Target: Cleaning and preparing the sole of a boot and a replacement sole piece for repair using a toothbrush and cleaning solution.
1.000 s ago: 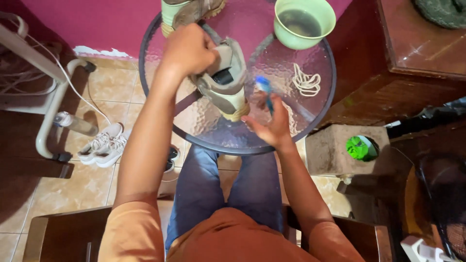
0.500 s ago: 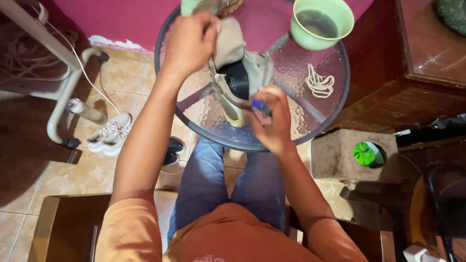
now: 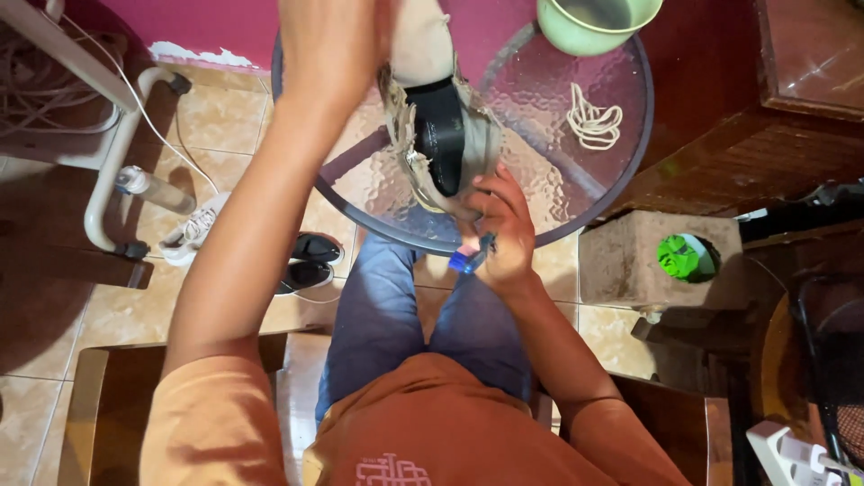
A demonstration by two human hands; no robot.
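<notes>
- The left hand [image 3: 328, 40] is raised over the far edge of the round, textured-glass table top with a dark rim [image 3: 621, 171]. It closes on the upper part of a worn beige shoe with a black insole [image 3: 441, 135]. The fingers run out of frame, so the exact grip cannot be told.
- The shoe is held on end above the glass, opening toward the camera and lower end near the near edge of the table. Judged from this pose, the hold steadies the shoe and exposes its lower edge to the other hand.
- The right hand [image 3: 499, 225] is curled shut around a small brush-like tool with a blue handle [image 3: 470, 258]. Its fingertips touch the lower end of the shoe at the near edge.
- A pale green plastic bowl [image 3: 598, 20] stands at the far right edge of the table, well apart from the shoe, within arm's reach.
- A coiled cream shoelace [image 3: 594, 119] lies on the glass near the right edge, between bowl and shoe.
- A white sneaker [image 3: 193, 229] and a black shoe [image 3: 310, 261] lie on the tiled floor below the left edge.
</notes>
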